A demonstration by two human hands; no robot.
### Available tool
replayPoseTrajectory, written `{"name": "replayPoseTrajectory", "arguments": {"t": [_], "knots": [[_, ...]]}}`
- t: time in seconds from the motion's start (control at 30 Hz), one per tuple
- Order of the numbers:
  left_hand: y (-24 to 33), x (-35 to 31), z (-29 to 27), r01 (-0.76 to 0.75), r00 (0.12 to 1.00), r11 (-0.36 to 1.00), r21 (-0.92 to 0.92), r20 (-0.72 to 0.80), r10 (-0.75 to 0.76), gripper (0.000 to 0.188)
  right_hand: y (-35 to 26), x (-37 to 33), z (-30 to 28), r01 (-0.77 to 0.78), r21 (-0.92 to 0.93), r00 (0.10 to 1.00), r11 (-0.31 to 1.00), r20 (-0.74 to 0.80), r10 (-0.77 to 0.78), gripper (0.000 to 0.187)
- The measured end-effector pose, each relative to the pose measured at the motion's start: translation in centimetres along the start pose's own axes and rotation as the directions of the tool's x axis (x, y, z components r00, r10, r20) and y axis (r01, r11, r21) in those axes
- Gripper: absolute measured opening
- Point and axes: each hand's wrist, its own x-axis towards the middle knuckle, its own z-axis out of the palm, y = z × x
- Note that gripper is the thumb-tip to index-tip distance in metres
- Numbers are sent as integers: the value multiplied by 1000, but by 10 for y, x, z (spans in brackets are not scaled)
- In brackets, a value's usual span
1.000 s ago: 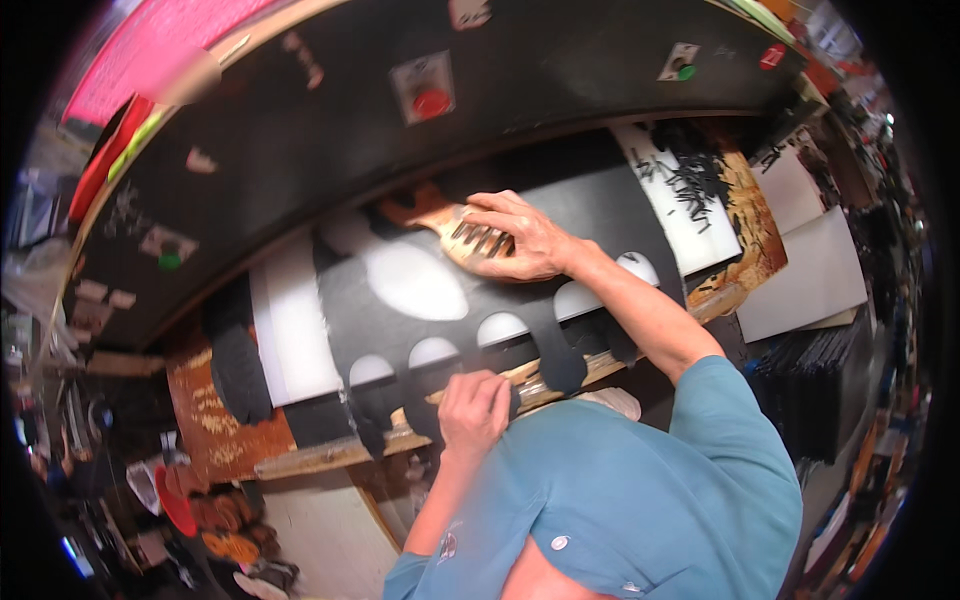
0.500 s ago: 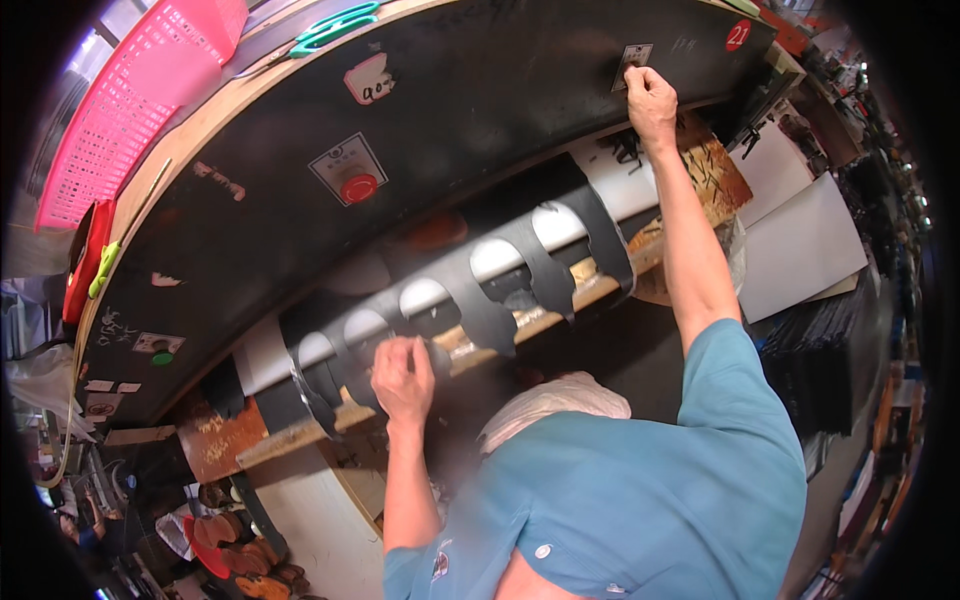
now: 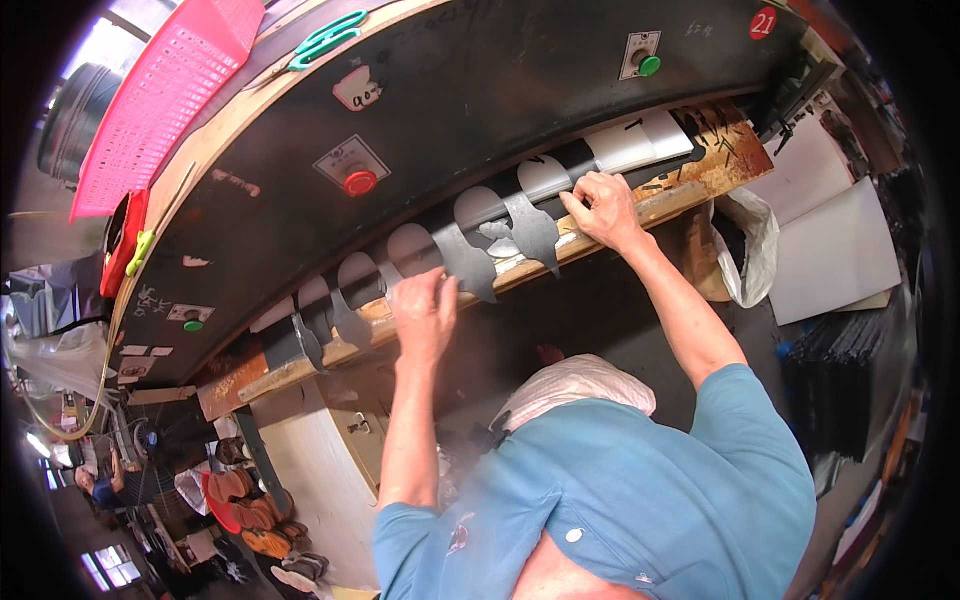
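Observation:
A dark grey sheet (image 3: 468, 268) with a row of rounded cut-outs lies over a pale board (image 3: 412, 248) on the wooden ledge, its tongues hanging past the front edge. My right hand (image 3: 607, 212) is at the sheet's right end, with bent fingers closed on its edge. Slightly blurred, my left hand (image 3: 425, 312) is at the sheet's front, left of the middle. Its fingers are curled together over one of the tongues, and the fingertips partly hide what they grip.
Behind the ledge (image 3: 660, 205) rises a black machine panel (image 3: 480, 120) with a red button (image 3: 360, 180) and two green buttons. A pink basket (image 3: 165, 110) and green-handled scissors (image 3: 328, 38) lie above it. A white sack (image 3: 750, 245) and large pale sheets (image 3: 830, 215) are at right.
My right hand has come down from the panel's upper right button, now visible as green, to the sheet's right end. The sheet sits farther back under the panel. My left hand has stayed near its front.

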Motion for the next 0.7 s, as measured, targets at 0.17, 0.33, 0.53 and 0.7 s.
{"name": "replayPoseTrajectory", "arguments": {"t": [0.17, 0.33, 0.53, 0.7], "knots": [[11, 1, 18, 166, 986, 981, 98, -46, -162, 19, -7, 4, 4, -11, -71, 999, 997, 40, 13, 29], [7, -2, 19, 189, 982, 980, 62, -24, -188, 15, 0, -2, 13, -43, -13, 998, 999, 47, 43, 28], [2, -15, 23, 237, 970, 970, 57, 31, -239, 14, -15, -4, 11, -247, -23, 948, 969, 202, 246, 30], [19, -43, 5, 233, 969, 972, -20, 82, -231, 17, -61, -19, -8, -431, 101, 886, 897, 234, 400, 27]]}}
